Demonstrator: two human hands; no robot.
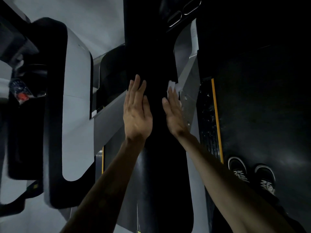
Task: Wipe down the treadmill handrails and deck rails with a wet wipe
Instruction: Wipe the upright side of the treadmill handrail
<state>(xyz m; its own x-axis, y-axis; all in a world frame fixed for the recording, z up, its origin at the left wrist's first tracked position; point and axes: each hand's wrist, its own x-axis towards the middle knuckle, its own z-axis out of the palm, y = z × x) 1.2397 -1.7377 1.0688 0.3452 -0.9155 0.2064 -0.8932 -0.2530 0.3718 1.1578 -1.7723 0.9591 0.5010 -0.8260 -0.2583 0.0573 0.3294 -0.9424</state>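
Observation:
A wide black padded handrail (159, 56) runs down the middle of the head view. My left hand (137, 111) lies flat on its left side, fingers straight. My right hand (174, 110) presses a white wet wipe (171, 85) against the handrail's right edge with straight fingers; the wipe shows above my fingertips and beside my palm. Below and right of the handrail lies the dark deck rail (207, 118) with a yellow stripe (217, 118), beside the black belt (262, 101).
A second black-edged grey handrail (74, 91) curves at the left. A bottle with a red label (21, 91) sits in a holder at far left. My two shoes (250, 175) stand on the belt at lower right. Grey upright posts (189, 78) flank the central rail.

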